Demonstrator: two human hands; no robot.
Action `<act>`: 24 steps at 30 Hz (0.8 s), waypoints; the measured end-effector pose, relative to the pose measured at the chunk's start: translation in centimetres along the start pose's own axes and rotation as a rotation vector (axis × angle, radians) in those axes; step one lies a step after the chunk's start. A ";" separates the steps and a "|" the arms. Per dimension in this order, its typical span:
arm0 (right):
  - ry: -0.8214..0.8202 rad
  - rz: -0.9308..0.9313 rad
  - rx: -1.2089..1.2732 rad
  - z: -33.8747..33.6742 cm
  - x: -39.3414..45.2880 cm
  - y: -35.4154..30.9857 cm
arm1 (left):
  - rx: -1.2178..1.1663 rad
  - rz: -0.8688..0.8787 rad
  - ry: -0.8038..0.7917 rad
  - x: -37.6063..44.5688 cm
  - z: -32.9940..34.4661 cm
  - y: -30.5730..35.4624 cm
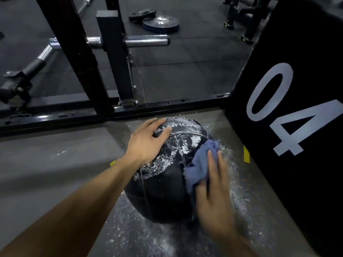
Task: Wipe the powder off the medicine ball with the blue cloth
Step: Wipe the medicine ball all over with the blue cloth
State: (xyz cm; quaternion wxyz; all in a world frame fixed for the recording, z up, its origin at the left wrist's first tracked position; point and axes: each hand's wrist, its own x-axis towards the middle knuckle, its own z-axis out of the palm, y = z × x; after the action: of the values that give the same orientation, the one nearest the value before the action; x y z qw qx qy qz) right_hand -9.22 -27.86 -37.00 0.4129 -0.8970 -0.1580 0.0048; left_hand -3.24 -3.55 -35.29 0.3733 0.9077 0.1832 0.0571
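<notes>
— Where's the ball?

— The medicine ball point(163, 175) sits on the grey floor point(55, 164), near the black rack frame point(104, 112); my left hand point(146, 143) lies flat on its top, fingers spread.

— And the cloth?

— My right hand point(213, 191) presses the blue cloth point(199, 164) on its right side, fingers straight; white powder point(167, 160) streaks the top; the black box point(289, 112) marked 04 crowds that side.
</notes>
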 end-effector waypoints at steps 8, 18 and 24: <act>0.074 0.027 -0.193 1.5 1.6 -1.8 | 0.029 0.089 0.073 -2.5 1.1 -0.7; -0.338 0.257 -0.113 -2.6 16.2 -2.9 | 0.143 0.044 0.241 -6.9 3.1 1.0; -0.379 0.339 -0.075 -3.0 18.9 -0.9 | 0.213 0.027 0.273 -8.3 4.9 3.0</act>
State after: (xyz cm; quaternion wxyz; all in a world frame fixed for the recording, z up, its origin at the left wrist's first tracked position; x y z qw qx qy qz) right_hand 8.91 -24.08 -32.10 0.3357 -0.9084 -0.0798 0.2362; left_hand -8.92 -11.84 -36.44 0.2459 0.9283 0.2249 0.1651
